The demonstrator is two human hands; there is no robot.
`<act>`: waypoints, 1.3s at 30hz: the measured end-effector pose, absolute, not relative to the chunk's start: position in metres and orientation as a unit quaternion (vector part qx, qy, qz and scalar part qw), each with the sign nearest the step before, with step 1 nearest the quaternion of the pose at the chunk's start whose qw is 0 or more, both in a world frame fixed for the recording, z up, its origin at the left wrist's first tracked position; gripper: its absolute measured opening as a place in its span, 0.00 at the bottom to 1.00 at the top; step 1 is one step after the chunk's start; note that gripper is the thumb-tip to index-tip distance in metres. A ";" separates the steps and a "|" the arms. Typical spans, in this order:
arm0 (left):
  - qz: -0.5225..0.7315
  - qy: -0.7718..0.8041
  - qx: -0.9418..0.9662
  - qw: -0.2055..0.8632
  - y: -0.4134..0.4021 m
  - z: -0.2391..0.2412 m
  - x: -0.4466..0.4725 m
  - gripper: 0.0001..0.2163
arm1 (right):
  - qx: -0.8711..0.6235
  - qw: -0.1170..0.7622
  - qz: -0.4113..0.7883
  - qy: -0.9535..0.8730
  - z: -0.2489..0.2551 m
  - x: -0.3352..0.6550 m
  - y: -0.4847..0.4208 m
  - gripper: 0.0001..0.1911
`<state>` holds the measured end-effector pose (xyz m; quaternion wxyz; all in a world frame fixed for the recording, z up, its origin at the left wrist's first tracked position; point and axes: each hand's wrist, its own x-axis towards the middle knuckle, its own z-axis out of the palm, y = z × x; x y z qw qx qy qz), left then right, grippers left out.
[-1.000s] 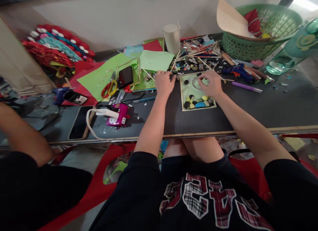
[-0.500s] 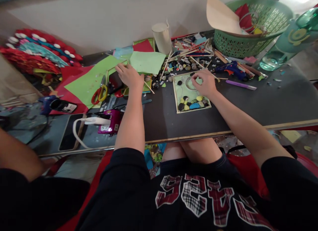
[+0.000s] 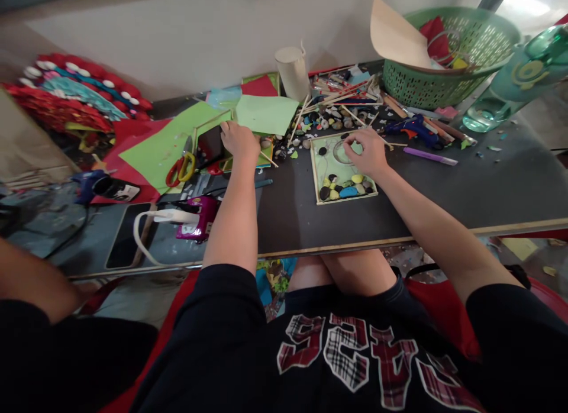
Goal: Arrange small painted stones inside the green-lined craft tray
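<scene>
Table (image 3: pixel 444 194) clutter is surrounding the framed picture (image 3: pixel 342 167), our landmark, lying at the middle. Beyond its far right corner the green basket (image 3: pixel 444 64) is standing; green paper (image 3: pixel 266 112) and the scissors (image 3: pixel 180 167) are lying off to its left, loose stones (image 3: pixel 326 120) just behind it. We are resting our right hand (image 3: pixel 370 154) on its far edge, fingers curled, pinching nothing we can make out. Our left hand (image 3: pixel 239 142), fingers bent, is touching the phone (image 3: pixel 210 145) left of the frame, having drawn back nearer since half a second ago.

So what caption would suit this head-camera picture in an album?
Left hand on a phone, right hand over a stone-filled frame on a cluttered craft table.
</scene>
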<state>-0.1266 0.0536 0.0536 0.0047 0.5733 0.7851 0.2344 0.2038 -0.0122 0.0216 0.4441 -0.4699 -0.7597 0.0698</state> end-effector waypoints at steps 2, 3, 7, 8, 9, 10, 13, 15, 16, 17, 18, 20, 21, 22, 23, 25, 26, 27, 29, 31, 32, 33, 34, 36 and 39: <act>0.220 0.782 0.583 -0.007 0.048 0.060 -0.124 0.09 | -0.472 0.446 0.071 -0.757 0.022 0.204 -0.012 0.06; 0.221 0.779 0.586 -0.019 0.045 0.063 -0.123 0.10 | -0.472 0.446 0.072 -0.757 0.022 0.204 -0.012 0.06; 0.304 0.744 0.595 0.033 0.039 0.070 -0.118 0.16 | -0.468 0.441 0.078 -0.762 0.023 0.204 -0.012 0.06; 0.325 0.728 0.601 0.061 0.037 0.070 -0.116 0.17 | -0.467 0.442 0.078 -0.762 0.023 0.204 -0.012 0.06; 0.342 0.710 0.609 0.086 0.034 0.071 -0.113 0.18 | -0.467 0.443 0.078 -0.762 0.023 0.204 -0.012 0.06; 0.353 0.691 0.622 0.108 0.030 0.072 -0.109 0.19 | -0.466 0.444 0.078 -0.761 0.023 0.204 -0.012 0.06; 0.332 0.599 0.700 0.200 0.010 0.075 -0.092 0.19 | -0.467 0.445 0.074 -0.760 0.022 0.204 -0.012 0.06; 0.263 0.503 0.773 0.282 -0.007 0.077 -0.079 0.18 | -0.468 0.443 0.066 -0.762 0.022 0.204 -0.012 0.06; 0.219 0.466 0.796 0.318 -0.015 0.077 -0.072 0.18 | -0.467 0.443 0.062 -0.763 0.022 0.204 -0.012 0.06; 0.178 0.442 0.810 0.341 -0.021 0.077 -0.065 0.18 | -0.467 0.443 0.059 -0.763 0.022 0.204 -0.012 0.06; 0.156 0.431 0.818 0.349 -0.025 0.075 -0.058 0.17 | -0.467 0.444 0.057 -0.763 0.022 0.204 -0.012 0.06; 0.148 0.425 0.824 0.343 -0.027 0.070 -0.048 0.17 | -0.469 0.442 0.057 -0.762 0.022 0.204 -0.012 0.06; 0.150 0.424 0.826 0.339 -0.026 0.067 -0.045 0.18 | -0.471 0.440 0.059 -0.762 0.022 0.204 -0.012 0.06; 0.152 0.424 0.827 0.336 -0.024 0.063 -0.042 0.19 | -0.474 0.438 0.062 -0.761 0.021 0.204 -0.012 0.06; 0.154 0.423 0.828 0.334 -0.021 0.060 -0.041 0.19 | -0.477 0.436 0.064 -0.760 0.021 0.204 -0.012 0.06; 0.152 0.419 0.830 0.335 -0.017 0.055 -0.041 0.20 | -0.479 0.434 0.067 -0.760 0.020 0.204 -0.011 0.06; 0.147 0.414 0.832 0.339 -0.016 0.054 -0.041 0.21 | -0.479 0.433 0.070 -0.761 0.020 0.204 -0.010 0.06; 0.140 0.408 0.835 0.343 -0.015 0.053 -0.042 0.21 | -0.477 0.432 0.073 -0.762 0.020 0.204 -0.010 0.06; 0.126 0.395 0.841 0.347 -0.016 0.052 -0.043 0.21 | -0.473 0.431 0.078 -0.765 0.019 0.205 -0.009 0.05; 0.123 0.390 0.845 0.344 -0.019 0.053 -0.044 0.20 | -0.471 0.430 0.078 -0.766 0.019 0.205 -0.009 0.05; 0.128 0.392 0.845 0.340 -0.020 0.053 -0.043 0.20 | -0.471 0.430 0.077 -0.767 0.019 0.206 -0.009 0.05; 0.137 0.398 0.843 0.335 -0.021 0.052 -0.043 0.19 | -0.471 0.430 0.075 -0.767 0.018 0.206 -0.009 0.06; 0.150 0.406 0.840 0.328 -0.022 0.052 -0.042 0.19 | -0.472 0.430 0.074 -0.766 0.018 0.206 -0.009 0.06; 0.182 0.428 0.830 0.306 -0.022 0.050 -0.042 0.18 | -0.476 0.432 0.071 -0.763 0.018 0.205 -0.009 0.06; 0.251 0.488 0.802 0.235 -0.016 0.044 -0.044 0.16 | -0.481 0.431 0.065 -0.761 0.018 0.205 -0.010 0.06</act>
